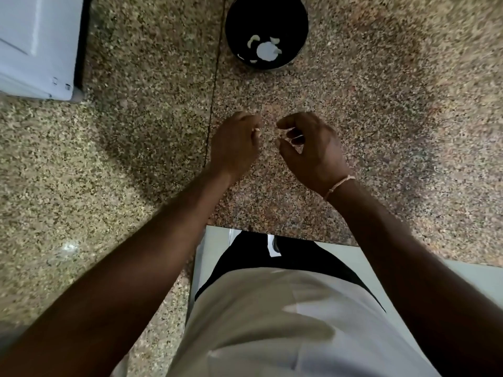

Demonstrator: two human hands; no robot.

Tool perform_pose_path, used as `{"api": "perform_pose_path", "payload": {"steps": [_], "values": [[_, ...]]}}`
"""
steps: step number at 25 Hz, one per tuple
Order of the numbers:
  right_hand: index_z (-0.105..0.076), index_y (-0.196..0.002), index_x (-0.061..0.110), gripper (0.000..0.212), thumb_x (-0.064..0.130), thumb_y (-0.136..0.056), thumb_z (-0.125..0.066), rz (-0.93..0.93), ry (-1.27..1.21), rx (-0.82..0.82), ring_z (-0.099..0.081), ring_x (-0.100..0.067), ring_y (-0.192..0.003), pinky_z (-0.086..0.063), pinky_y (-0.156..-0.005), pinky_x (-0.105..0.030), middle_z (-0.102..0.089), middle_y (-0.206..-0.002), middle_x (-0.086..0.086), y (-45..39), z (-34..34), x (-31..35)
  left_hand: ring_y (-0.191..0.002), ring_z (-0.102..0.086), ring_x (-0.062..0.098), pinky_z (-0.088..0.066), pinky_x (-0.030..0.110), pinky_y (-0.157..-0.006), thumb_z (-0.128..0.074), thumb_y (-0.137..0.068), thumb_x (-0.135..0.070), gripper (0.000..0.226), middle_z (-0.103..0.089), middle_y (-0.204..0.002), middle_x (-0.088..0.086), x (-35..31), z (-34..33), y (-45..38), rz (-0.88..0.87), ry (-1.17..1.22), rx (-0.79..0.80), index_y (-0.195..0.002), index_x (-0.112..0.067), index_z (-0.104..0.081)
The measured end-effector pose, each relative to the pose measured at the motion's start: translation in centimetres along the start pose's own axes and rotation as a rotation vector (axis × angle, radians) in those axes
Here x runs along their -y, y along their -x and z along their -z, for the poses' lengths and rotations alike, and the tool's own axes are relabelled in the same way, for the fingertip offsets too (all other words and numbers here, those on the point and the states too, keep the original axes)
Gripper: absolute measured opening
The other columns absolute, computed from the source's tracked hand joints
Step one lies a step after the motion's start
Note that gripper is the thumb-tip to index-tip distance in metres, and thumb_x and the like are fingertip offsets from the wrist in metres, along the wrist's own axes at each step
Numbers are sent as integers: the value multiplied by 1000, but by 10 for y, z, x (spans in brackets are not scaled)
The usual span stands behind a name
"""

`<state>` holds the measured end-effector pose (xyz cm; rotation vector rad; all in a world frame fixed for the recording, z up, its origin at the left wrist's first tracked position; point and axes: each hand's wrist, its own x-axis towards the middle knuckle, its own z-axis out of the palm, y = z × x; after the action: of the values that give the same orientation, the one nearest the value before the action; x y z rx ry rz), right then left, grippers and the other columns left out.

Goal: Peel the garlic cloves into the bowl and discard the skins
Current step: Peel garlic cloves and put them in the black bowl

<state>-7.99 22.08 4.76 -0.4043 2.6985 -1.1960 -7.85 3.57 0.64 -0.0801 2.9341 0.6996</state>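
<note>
A tiny pale garlic piece (257,129) peeks from the curled fingers of the left hand (235,142); its direction is unclear. The right hand (313,148) curls loosely beside it, holding nothing visible. Past both hands, the black bowl (296,25) holds white garlic bits (266,50).

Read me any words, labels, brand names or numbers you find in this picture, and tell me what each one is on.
No text can be read anywhere in this view.
White appliance: small marks near its lower corner, too small and blurred to read.
Black bowl: no label shows.
Granite counter: no writing.
Wrist band on the right hand: no lettering shows.
</note>
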Motion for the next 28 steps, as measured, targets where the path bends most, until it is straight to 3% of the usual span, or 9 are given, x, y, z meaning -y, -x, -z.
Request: {"api": "perform_pose_path", "payload": {"steps": [5,8,13,14,17,20,23,28], "values": [[-67,-118,18,26,26,-93,-69,7,-4,33,-63,-9,-93,-58,-78,-33,-65,-114,3,-12,0,-3,-120,-63,30,-51,42,-97,-56,-105,-14,13,-70,-116,13,0,1,1,-23,-3,13,-103,-10,-69],[-67,-117,17,25,25,-93,-69,16,-10,19,-63,-10,-93,-58,-78,-32,-65,-115,2,-22,1,-3,-100,-62,25,-53,44,-84,-54,-106,-13,13,-63,-112,9,-1,4,-1,22,52,2,-103,-10,-65],[-65,-119,14,29,21,-91,-71,43,-39,-78,-65,-10,-93,-57,-79,-26,-66,-116,0,-51,13,4,-83,-58,7,-44,12,-71,-64,-103,-22,11,-64,-104,0,-19,29,-23,14,273,-151,-107,-16,-71],[-64,-120,14,31,21,-91,-72,39,-46,-105,-66,-11,-93,-58,-80,-27,-66,-117,-1,-60,16,7,-82,-58,6,-44,11,-70,-64,-103,-25,12,-65,-104,-1,-23,37,-32,0,296,-179,-107,-16,-71],[-62,-123,12,34,19,-90,-71,35,-44,-140,-66,-14,-95,-59,-81,-33,-67,-119,-2,-82,24,14,-88,-63,13,-51,27,-73,-63,-103,-28,18,-67,-104,2,-32,54,-63,-28,306,-244,-111,-15,-72],[-62,-122,9,35,14,-89,-70,35,-35,-144,-67,-19,-98,-58,-83,-41,-67,-116,-5,-100,30,18,-96,-67,15,-57,37,-83,-63,-101,-18,16,-71,-108,2,-36,64,-88,-1,296,-238,-114,-15,-72],[-62,-123,9,35,14,-89,-70,23,-30,-143,-67,-21,-99,-58,-84,-43,-66,-116,-7,-108,31,18,-101,-68,15,-57,33,-88,-62,-99,-8,21,-73,-112,2,-32,64,-93,56,333,-221,-115,-13,-73],[-63,-122,11,33,18,-90,-69,17,-11,-121,-67,-19,-95,-59,-81,-43,-65,-118,-5,-88,18,10,-92,-70,11,-53,19,-74,-70,-97,-10,15,-73,-106,-1,-17,53,-51,122,440,-259,-111,-13,-73]]}}
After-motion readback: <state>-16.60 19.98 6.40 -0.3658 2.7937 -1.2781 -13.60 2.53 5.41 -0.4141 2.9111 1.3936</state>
